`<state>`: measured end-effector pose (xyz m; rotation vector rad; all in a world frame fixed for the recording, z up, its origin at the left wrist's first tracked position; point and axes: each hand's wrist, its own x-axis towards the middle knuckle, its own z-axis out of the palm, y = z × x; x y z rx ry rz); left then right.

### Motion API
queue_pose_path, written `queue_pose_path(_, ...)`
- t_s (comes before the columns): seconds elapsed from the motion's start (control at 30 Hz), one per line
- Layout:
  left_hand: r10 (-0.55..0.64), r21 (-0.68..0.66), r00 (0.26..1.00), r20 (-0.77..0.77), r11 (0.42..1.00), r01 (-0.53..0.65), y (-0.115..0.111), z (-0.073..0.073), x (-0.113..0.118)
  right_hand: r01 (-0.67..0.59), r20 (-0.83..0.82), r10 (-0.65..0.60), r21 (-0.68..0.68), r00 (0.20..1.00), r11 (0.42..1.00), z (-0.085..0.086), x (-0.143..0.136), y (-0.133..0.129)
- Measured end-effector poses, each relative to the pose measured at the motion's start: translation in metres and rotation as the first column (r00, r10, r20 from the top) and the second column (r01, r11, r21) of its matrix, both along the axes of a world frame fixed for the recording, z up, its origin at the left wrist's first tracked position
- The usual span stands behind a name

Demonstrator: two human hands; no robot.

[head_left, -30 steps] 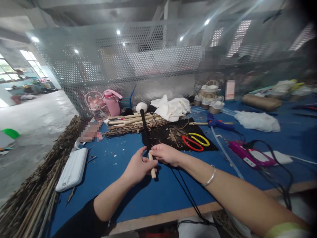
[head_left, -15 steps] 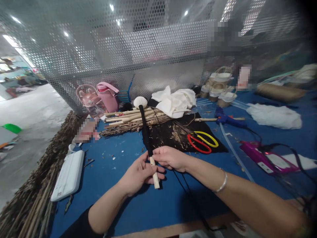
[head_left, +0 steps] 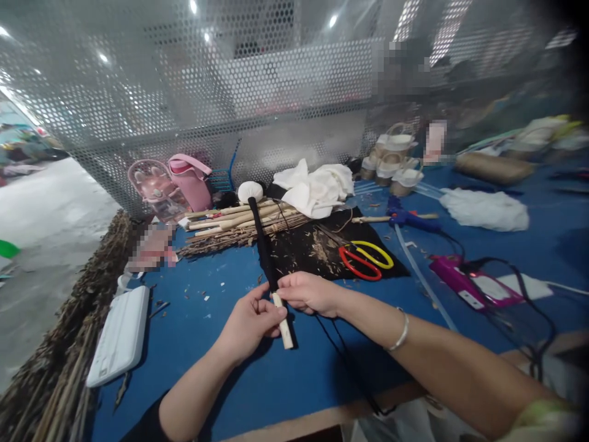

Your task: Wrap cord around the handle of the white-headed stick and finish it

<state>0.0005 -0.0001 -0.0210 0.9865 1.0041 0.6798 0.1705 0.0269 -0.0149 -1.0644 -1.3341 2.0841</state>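
Note:
A wooden stick (head_left: pixel 284 328) wrapped in black cord or cloth (head_left: pixel 263 242) runs away from me, its bare pale end nearest. At its far end sits a round white cloth-covered head (head_left: pixel 251 192). My left hand (head_left: pixel 253 319) is closed around the bare part, thumb on top. With pinched fingers, my right hand (head_left: pixel 306 293) grips the lower edge of the black wrapping. A loose black cord (head_left: pixel 338 337) trails from below the right hand to the table's front edge. Scissors (head_left: pixel 361 263) with red and yellow handles lie on a black cloth (head_left: pixel 313 245) beyond.
Behind the hands lies a bundle of sticks (head_left: pixel 230 224) beside white cloth (head_left: pixel 317 187). To the right are a blue glue gun (head_left: pixel 407 219) and a magenta power strip (head_left: pixel 473 285). A white power bank-like case (head_left: pixel 120 334) is at left, near dried twigs (head_left: pixel 59 362).
My left fingers have curled in closer around the bare wood; earlier they were spread beneath it. The right hand keeps its pinch. The view has shifted slightly, moving the scene leftward.

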Motion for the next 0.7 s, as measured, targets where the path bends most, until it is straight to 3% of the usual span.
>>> queue_pose_path(0.2, -0.099, 0.063, 0.995, 0.016, 0.993, 0.098, -0.003, 0.010, 0.000, -0.006, -0.012, 0.007, 0.033, 1.000, 0.999, -0.006, 0.000, 0.001)
queue_pose_path(0.33, -0.147, 0.098, 0.972, -0.182, 0.981, 0.167, 0.002, 0.020, 0.003, 0.014, 0.044, -0.016, 0.056, 0.999, 0.998, -0.005, -0.005, 0.001)
queue_pose_path(0.43, -0.093, 0.163, 0.939, -0.331, 0.975, 0.153, 0.006, 0.025, 0.005, 0.010, 0.073, -0.014, 0.046, 0.997, 0.999, 0.001, -0.007, 0.004)
queue_pose_path(0.6, -0.090, 0.192, 0.974, -0.208, 0.973, 0.131, 0.005, 0.016, 0.002, -0.058, 0.218, 0.023, 0.155, 0.976, 0.986, 0.005, -0.006, 0.006)
queue_pose_path(0.7, -0.114, 0.179, 0.984, -0.138, 0.974, 0.138, 0.005, 0.006, -0.002, -0.012, 0.197, -0.024, 0.183, 0.980, 0.983, 0.000, -0.008, 0.001)
